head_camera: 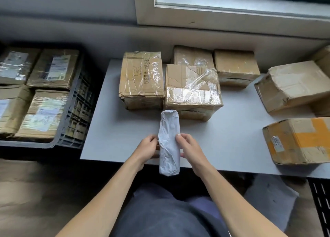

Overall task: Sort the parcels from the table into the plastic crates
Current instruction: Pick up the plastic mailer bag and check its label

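Observation:
A long white plastic-wrapped parcel (169, 142) lies lengthwise at the front edge of the white table (114, 129), its near end hanging over the edge. My left hand (147, 148) grips its left side and my right hand (190, 149) grips its right side, thumbs on top. Several taped cardboard boxes stand on the table behind it: a tall one (141, 79), one with loose clear tape (192, 92), two further back (235, 67). A dark plastic crate (78, 101) to the left of the table holds several labelled cardboard parcels (44, 115).
More cardboard boxes sit at the table's right: a large tilted one (292, 85) and one with orange tape (300, 140). A window sill runs along the wall behind. A white bag (267, 197) and a black slotted crate edge (321, 201) lie on the floor at right.

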`<state>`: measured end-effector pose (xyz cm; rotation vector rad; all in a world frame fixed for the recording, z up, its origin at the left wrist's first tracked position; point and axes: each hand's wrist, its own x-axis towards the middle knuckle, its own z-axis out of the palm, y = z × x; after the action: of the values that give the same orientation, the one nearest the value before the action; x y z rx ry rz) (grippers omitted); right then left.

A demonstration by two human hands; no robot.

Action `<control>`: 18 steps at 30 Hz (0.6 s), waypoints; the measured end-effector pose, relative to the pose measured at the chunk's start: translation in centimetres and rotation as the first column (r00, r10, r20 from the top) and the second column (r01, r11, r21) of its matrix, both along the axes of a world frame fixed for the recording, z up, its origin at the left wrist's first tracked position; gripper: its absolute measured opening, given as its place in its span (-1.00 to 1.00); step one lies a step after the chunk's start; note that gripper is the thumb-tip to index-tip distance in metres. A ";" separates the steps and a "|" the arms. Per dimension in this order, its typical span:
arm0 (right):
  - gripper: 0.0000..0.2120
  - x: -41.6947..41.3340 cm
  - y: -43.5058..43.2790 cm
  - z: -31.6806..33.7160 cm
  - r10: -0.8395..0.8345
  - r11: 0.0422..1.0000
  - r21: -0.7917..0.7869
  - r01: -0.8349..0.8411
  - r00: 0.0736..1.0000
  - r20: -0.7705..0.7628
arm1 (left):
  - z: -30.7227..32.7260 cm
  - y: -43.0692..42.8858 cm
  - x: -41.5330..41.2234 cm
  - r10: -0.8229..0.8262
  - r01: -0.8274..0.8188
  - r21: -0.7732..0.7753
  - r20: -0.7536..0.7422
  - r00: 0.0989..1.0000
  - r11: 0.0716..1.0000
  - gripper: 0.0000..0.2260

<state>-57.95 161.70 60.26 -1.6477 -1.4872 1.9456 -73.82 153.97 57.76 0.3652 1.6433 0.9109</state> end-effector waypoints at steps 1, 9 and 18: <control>-0.68 0.0 -0.2 0.0 0.021 0.999 -0.024 -0.021 1.000 -0.014 | -0.7 -0.1 0.4 -0.049 0.049 -0.018 0.014 0.999 0.999 -0.74; -0.69 -1.0 -0.6 0.1 -0.044 0.999 -0.021 0.042 0.994 -0.101 | -0.5 -0.4 0.7 0.144 -0.152 0.058 0.126 0.982 0.987 -0.13; -0.75 0.2 1.3 -0.8 -0.089 0.993 -0.096 0.070 0.973 -0.214 | 0.1 -2.5 -3.5 0.061 -0.056 0.191 -0.018 0.998 0.980 -0.60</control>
<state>-57.74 162.96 59.45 -1.4466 -1.2526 2.0964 -77.34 151.48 57.90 0.4616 1.5994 1.1164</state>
